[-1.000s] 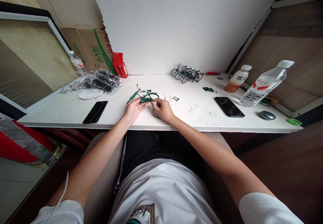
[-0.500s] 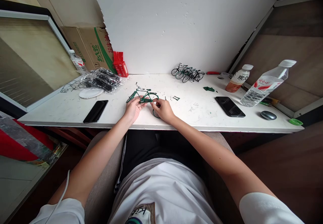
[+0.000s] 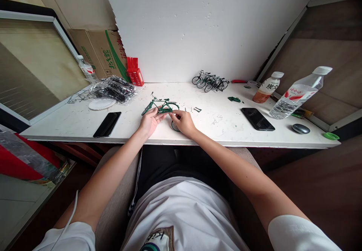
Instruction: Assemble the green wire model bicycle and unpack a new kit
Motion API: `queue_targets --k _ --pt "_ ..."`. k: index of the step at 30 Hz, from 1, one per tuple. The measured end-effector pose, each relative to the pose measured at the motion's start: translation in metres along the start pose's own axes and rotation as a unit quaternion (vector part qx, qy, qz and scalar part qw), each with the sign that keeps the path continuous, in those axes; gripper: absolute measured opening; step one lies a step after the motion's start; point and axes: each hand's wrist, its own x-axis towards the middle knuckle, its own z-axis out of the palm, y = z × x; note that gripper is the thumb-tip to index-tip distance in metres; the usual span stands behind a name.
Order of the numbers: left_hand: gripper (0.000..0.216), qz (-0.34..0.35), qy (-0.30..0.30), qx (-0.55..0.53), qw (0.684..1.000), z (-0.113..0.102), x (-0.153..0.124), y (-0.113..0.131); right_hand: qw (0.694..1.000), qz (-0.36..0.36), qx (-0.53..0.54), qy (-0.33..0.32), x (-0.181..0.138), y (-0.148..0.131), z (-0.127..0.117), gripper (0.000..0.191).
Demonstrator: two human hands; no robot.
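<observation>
Where the two hands meet at the near middle of the white tabletop, a small green model bicycle is held upright just above or on the surface; contact with the surface cannot be told.

Head view:
- Left hand: fingers curled, thumb and forefinger closed on the lower frame of the model bicycle near its rear.
- Right hand: fingers bent inward, tips pinched at the bicycle's rear wheel end. A small dark round part is partly covered beneath this hand; whether it is gripped cannot be told.
- Small green loose parts are seen just right of the hands, and another green piece farther right.
- A black phone lies left of the hands, a second black phone well to the right.
- A cluster of finished model bicycles stands at the back edge by the white board.
- Clear bags of dark parts and a white disc are noted at back left, with a red box beside them.
- A brown drink bottle, a water bottle and a grey mouse are at far right.
</observation>
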Motion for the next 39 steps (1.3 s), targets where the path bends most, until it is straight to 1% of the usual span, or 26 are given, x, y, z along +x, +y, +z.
queue_targets --k 4,8,17,24,30,34,39 --pt "0.021 0.007 -0.021 0.012 1.000 0.0012 -0.0015 -0.0003 1.000 0.008 0.000 0.006 0.0002 0.0011 0.0002 0.047" --pt "0.039 0.021 -0.022 0.028 0.999 0.0023 -0.0031 -0.0026 1.000 0.003 0.006 0.011 0.0005 0.0024 0.0007 0.043" --pt "0.057 0.056 -0.024 0.058 0.996 0.0031 -0.0026 -0.0069 1.000 0.017 -0.006 0.010 0.0014 0.0025 0.0009 0.041" --pt "0.057 0.070 -0.030 0.073 0.994 0.0041 -0.0030 -0.0059 1.000 0.009 -0.008 0.022 0.0014 0.0060 0.0032 0.043" --pt "0.052 0.097 -0.031 0.080 0.992 0.0058 -0.0048 -0.0075 1.000 -0.002 0.000 0.031 0.0013 0.0049 0.0025 0.044" --pt "0.052 0.100 -0.032 0.085 0.991 0.0063 -0.0049 -0.0078 0.999 -0.004 0.005 0.035 0.0011 0.0034 0.0012 0.049" --pt "0.051 0.099 -0.027 0.086 0.991 0.0075 -0.0060 -0.0064 1.000 -0.009 0.004 0.029 0.0015 0.0031 0.0012 0.050"
